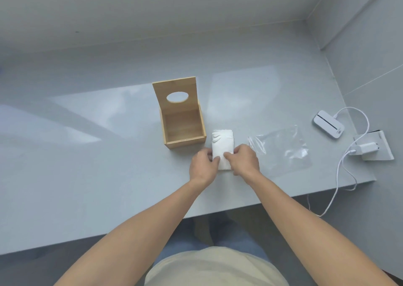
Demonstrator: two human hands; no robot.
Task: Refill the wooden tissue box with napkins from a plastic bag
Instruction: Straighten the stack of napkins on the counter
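Note:
A wooden tissue box [185, 142] stands on the grey table [87, 165], its hinged lid [174, 89] with an oval hole raised upright; the inside looks bare. Just right of the box lies a white stack of napkins [222, 142]. My left hand [204, 165] grips the stack's near left edge and my right hand [244, 159] grips its near right edge. A clear plastic bag [283, 150] lies flat to the right of my right hand, seemingly with nothing in it.
At the table's right end sit a small white device [329, 126], a white charger plug [368, 149] on a white card, and a white cable [340, 176] that hangs over the edge. Walls close the back and the right side.

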